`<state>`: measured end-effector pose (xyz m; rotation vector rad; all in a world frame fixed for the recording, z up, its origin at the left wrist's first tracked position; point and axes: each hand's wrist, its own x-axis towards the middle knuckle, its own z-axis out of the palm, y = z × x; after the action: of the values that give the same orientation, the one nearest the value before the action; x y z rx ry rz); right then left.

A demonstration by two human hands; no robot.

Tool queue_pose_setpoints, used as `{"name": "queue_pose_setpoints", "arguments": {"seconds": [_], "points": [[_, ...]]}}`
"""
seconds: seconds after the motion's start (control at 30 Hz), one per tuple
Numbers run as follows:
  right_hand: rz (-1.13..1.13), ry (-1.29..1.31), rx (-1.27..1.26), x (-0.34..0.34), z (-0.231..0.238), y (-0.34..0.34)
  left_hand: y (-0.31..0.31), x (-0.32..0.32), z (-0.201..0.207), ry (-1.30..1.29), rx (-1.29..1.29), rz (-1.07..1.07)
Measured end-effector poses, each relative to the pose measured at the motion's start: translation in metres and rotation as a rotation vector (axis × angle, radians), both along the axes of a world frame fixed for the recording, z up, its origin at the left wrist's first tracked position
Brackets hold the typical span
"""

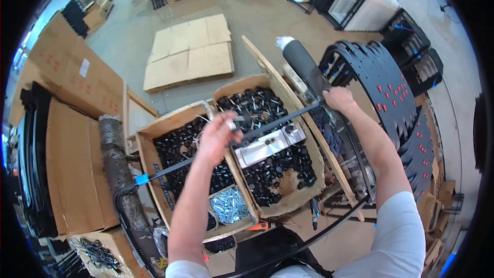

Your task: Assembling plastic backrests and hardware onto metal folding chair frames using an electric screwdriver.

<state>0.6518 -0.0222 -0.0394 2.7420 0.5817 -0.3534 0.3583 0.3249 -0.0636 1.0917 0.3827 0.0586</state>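
My right hand [339, 99] is closed around the far right corner of a black metal tube frame [175, 168]. The frame lies across the boxes, and its curved near side passes in front of my body. Over the middle of the boxes, my left hand [218, 136] has its fingers pinched on a small black round-headed piece with a metal stud [243, 121], close to the frame's crossbar. Just under the bar sits a silver metal block [270, 145] with holes. Black round pieces fill the right box [314, 188] and the left box [149, 162].
A small compartment of silver screws [229, 206] is at the near side. A wooden board [329, 157] runs along the right of the boxes. Curved black slatted parts with red tips [378, 80] stand at right. Flat cardboard [190, 54] lies ahead; a wrapped roll [116, 144] stands left.
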Motion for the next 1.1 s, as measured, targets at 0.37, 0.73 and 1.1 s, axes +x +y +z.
{"name": "queue_pose_setpoints", "arguments": {"seconds": [0.37, 0.73, 1.1], "points": [[-0.031, 0.019, 0.077, -0.019, 0.012, 0.023, -0.113, -0.23, 0.011, 0.109, -0.336, 0.21], [0.203, -0.051, 0.085, 0.018, -0.013, -0.003, -0.156, -0.3, 0.047, -0.11, -0.436, 0.457], [0.159, -0.085, 0.126, -0.003, -0.016, -0.003, -0.183, -0.34, 0.03, -0.126, -0.444, 0.495]]}}
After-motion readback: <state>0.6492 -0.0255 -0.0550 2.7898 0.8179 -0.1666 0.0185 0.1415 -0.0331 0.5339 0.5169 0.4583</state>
